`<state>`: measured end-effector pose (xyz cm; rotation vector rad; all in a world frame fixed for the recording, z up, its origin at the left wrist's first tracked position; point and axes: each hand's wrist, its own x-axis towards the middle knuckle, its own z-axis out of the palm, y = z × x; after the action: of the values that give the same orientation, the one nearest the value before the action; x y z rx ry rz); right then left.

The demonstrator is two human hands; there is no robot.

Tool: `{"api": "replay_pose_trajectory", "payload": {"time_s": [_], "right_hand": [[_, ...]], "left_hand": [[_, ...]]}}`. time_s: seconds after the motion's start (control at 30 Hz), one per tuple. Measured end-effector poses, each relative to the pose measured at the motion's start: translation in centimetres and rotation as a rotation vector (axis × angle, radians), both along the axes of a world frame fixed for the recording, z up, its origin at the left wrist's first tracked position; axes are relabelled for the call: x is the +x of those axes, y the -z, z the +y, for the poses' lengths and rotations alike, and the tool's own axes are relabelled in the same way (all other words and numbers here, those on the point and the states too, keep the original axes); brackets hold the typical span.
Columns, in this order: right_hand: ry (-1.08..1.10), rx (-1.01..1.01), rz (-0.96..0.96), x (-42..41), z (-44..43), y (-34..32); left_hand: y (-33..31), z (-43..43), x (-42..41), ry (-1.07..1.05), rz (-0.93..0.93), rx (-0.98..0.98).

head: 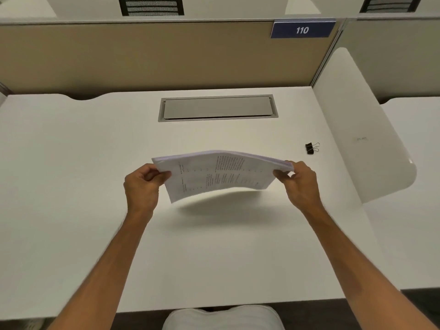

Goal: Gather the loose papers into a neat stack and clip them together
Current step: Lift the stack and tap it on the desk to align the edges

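A stack of printed white papers hangs above the white desk, bowed upward in the middle, its shadow on the desk below. My left hand grips the stack's left edge, thumb on top. My right hand grips the right edge the same way. A black binder clip with silver wire handles lies on the desk, beyond and to the right of my right hand, apart from the papers.
A grey cable-access flap is set into the desk behind the papers. A tan partition with a blue "110" sign closes the back. A white side divider stands at the right.
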<state>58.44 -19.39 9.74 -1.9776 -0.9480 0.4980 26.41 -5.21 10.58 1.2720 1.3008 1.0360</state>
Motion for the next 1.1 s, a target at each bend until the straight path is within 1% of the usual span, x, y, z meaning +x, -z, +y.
{"api": "replay_pose_trajectory", "payload": {"time_s": [0.07,0.13,0.23,0.33,0.43,0.57,0.77,0.9,1.0,1.1], "right_hand": [[0.005,0.027,-0.074,-0.1,0.2,0.6],[0.005,0.036,-0.072,-0.4,0.3,1.3],[-0.009,0.063,0.062,-1.1,0.5,2.0],[-0.124,0.147,0.196,-1.7,1.0,2.4],[-0.107,0.197,0.283,-2.5,1.7,2.2],[-0.076,0.219,0.32,-2.4,2.6,2.5],[-0.015,0.285,0.382,-2.1,3.2,1.9],[-0.028,0.28,0.396,-2.3,2.6,2.9],[-0.049,0.226,0.42,-2.4,2.1,3.9],[-0.032,0.176,0.404,-2.7,2.0,4.3]], "left_hand": [[0.9,-0.5,-0.2,0.016,-0.015,-0.009],[1.9,-1.0,-0.3,0.015,-0.007,-0.031],[3.5,-1.6,-0.4,0.022,0.043,-0.034],[4.2,-2.1,0.2,0.064,0.119,0.058],[4.4,-2.4,1.2,0.051,0.135,0.083],[4.2,-2.4,2.3,-0.072,0.115,0.027],[3.7,-1.4,2.0,-0.106,0.155,0.019],[4.1,-1.6,2.0,-0.104,0.2,0.011],[4.5,-1.9,1.9,-0.087,0.244,0.021],[5.2,-2.1,1.8,-0.086,0.306,0.05]]}}
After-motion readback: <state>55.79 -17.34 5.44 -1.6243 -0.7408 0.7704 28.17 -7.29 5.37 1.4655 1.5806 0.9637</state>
